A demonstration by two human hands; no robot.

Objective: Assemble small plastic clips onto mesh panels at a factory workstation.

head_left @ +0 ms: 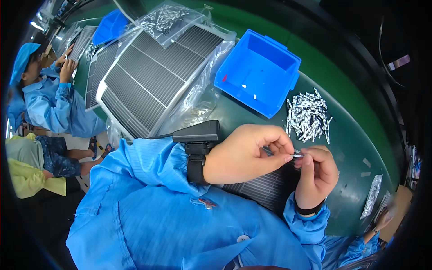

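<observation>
Left hand (245,153) and right hand (317,175) meet above a dark finned panel (265,189), fingers (283,150) of both pinched narrowly on one small silver clip (298,155). Held only at the tips, the clip could likely slip and drop among the fins or onto the green tabletop (351,148), near the pile of loose clips (308,117).

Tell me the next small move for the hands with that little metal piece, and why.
Probably lower the small metal clip onto the grey grille beneath. Both the left hand and right hand pinch it just above that grille, away from the pile of clips.
</observation>
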